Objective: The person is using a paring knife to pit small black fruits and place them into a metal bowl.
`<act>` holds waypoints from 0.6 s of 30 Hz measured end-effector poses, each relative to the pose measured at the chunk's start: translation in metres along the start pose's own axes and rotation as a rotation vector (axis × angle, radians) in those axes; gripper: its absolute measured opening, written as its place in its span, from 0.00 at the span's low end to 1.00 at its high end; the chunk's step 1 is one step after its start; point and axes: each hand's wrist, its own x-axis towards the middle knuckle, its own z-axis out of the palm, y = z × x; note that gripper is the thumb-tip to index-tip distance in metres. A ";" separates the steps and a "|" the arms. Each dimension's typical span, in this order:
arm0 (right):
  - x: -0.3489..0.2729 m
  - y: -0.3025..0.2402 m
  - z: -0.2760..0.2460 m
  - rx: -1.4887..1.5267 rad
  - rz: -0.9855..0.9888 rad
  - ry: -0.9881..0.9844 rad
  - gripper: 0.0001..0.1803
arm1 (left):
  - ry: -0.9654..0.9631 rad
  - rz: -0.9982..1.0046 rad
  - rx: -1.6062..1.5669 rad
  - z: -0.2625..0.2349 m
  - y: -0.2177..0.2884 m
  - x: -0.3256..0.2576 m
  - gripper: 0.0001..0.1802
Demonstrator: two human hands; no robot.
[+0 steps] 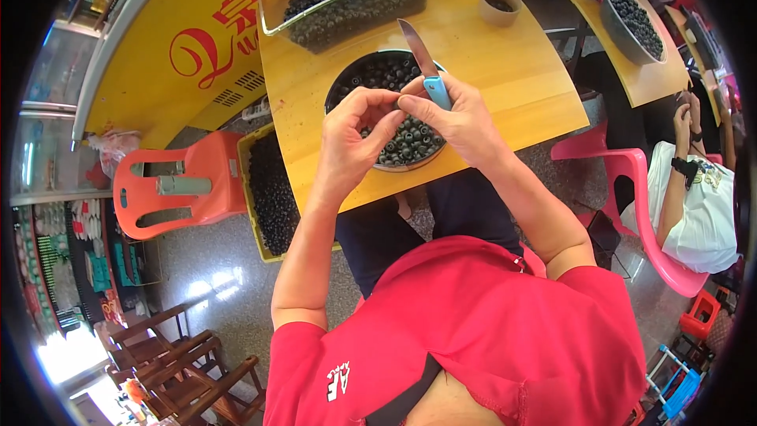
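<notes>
My right hand point(464, 120) has a knife point(432, 79) with a light blue handle tucked in it, the blade slanting up and away to the left. Its thumb and fingertips meet those of my left hand point(355, 132), which is closed in a pinch. Whatever lies between the fingertips is too small and too covered to make out. Both hands are over a round bowl point(405, 167) standing at the table's near edge. Inside it are many small black round pieces point(412, 144), several with a hole through the middle.
On the wooden table point(505, 71) stand a clear bin point(359, 12) of black pieces and a small cup point(500, 6). Left are an orange chair point(185, 181) and a yellow crate point(272, 256) of black pieces. Rightward, a person point(694, 197) sits by another table with a filled tub point(633, 25).
</notes>
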 end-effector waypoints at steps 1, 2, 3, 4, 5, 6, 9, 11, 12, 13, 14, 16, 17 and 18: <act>-0.001 -0.004 0.001 0.057 0.050 -0.004 0.12 | 0.041 -0.051 -0.088 0.002 0.001 -0.001 0.11; -0.001 -0.007 0.002 0.115 0.101 -0.007 0.12 | 0.038 -0.052 -0.089 0.003 0.003 -0.003 0.11; -0.001 -0.009 0.001 0.114 0.101 -0.004 0.12 | 0.076 -0.086 -0.168 0.004 0.006 -0.003 0.10; -0.001 -0.011 0.000 0.149 0.179 -0.031 0.12 | 0.114 -0.121 -0.246 0.005 0.008 -0.004 0.10; -0.001 -0.012 -0.001 0.184 0.257 -0.058 0.12 | 0.111 -0.122 -0.247 0.006 0.007 -0.005 0.10; -0.001 -0.011 0.000 0.184 0.257 -0.057 0.12 | 0.123 -0.115 -0.285 0.006 0.006 -0.005 0.10; 0.000 -0.009 0.002 0.170 0.216 -0.052 0.12 | 0.150 -0.116 -0.361 0.007 0.002 -0.009 0.11; 0.001 -0.006 0.000 0.156 0.190 -0.077 0.12 | 0.165 -0.124 -0.399 0.010 0.000 -0.011 0.11; 0.000 -0.007 0.001 0.156 0.192 -0.076 0.12 | 0.193 -0.130 -0.428 0.011 0.000 -0.012 0.11; -0.001 -0.007 0.002 0.187 0.206 -0.074 0.12 | 0.221 -0.137 -0.458 0.013 0.000 -0.013 0.11; -0.001 -0.008 0.002 0.218 0.221 -0.073 0.13 | 0.220 -0.139 -0.457 0.013 -0.001 -0.014 0.11; -0.002 -0.009 0.002 0.248 0.242 -0.074 0.12 | 0.224 -0.151 -0.542 0.015 -0.002 -0.015 0.10; -0.002 -0.009 0.002 0.277 0.261 -0.076 0.11 | 0.224 -0.153 -0.541 0.015 -0.003 -0.016 0.10; -0.002 -0.008 0.001 0.278 0.262 -0.074 0.11 | 0.227 -0.161 -0.544 0.017 -0.003 -0.016 0.10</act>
